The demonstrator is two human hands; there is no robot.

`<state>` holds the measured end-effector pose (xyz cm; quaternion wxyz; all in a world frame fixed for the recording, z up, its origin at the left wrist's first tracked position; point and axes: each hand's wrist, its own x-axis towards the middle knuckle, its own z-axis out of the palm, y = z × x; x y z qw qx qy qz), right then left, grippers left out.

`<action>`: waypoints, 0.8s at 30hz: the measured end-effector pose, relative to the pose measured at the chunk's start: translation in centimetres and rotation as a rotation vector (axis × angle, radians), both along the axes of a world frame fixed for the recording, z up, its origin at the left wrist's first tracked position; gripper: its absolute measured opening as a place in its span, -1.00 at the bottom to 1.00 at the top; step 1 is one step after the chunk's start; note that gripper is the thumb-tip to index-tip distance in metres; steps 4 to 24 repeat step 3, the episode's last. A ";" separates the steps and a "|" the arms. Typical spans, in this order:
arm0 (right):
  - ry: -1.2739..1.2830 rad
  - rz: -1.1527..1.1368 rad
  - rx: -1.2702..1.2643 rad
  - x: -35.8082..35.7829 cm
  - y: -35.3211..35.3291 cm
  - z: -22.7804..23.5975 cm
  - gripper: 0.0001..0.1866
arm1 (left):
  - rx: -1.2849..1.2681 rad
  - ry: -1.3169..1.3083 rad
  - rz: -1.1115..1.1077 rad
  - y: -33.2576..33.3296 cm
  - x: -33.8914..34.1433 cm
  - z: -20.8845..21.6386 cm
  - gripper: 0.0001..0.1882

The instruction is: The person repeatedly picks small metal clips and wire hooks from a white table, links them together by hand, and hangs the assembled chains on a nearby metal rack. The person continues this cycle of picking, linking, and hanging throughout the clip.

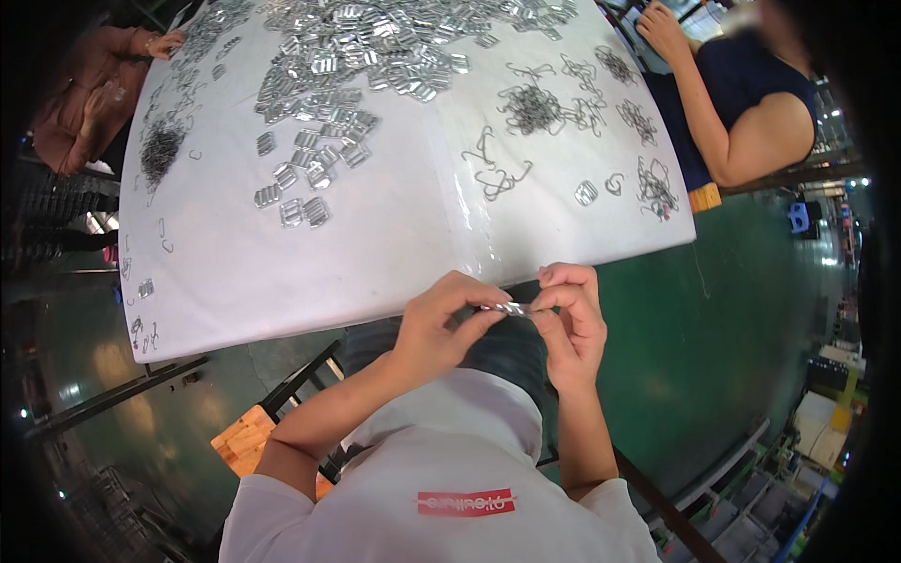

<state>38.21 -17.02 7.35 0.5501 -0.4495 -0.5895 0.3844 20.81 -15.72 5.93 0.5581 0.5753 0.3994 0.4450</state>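
Note:
Just off the table's near edge, a small silver metal buckle (511,308) is held nearly edge-on between my two hands. My left hand (443,319) pinches one end of it between thumb and fingers. At the other end, my right hand (572,319) grips it with thumb and index finger. Beyond my hands, a big pile of similar slotted metal buckles (366,47) covers the far middle of the table, with loose ones trailing toward me. Bent wire hooks (535,110) lie tangled in clumps on the right, and one single buckle (586,192) rests near them.
The white-covered table (375,235) ends just in front of me. Another dark wire heap (161,150) lies on its left side. A person sits at the left (89,103), another at the right (751,122). A wooden stool (244,439) stands by my left elbow.

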 end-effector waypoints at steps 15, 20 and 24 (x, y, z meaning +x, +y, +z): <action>0.134 0.026 -0.148 0.4 0.2 -0.9 -0.93 | 0.259 0.062 0.000 1.0 -0.3 0.0 -0.79; 0.134 0.026 -0.148 0.4 0.2 -0.9 -0.93 | 0.259 0.062 0.000 1.0 -0.3 0.0 -0.79; 0.134 0.026 -0.148 0.4 0.2 -0.9 -0.93 | 0.259 0.062 0.000 1.0 -0.3 0.0 -0.79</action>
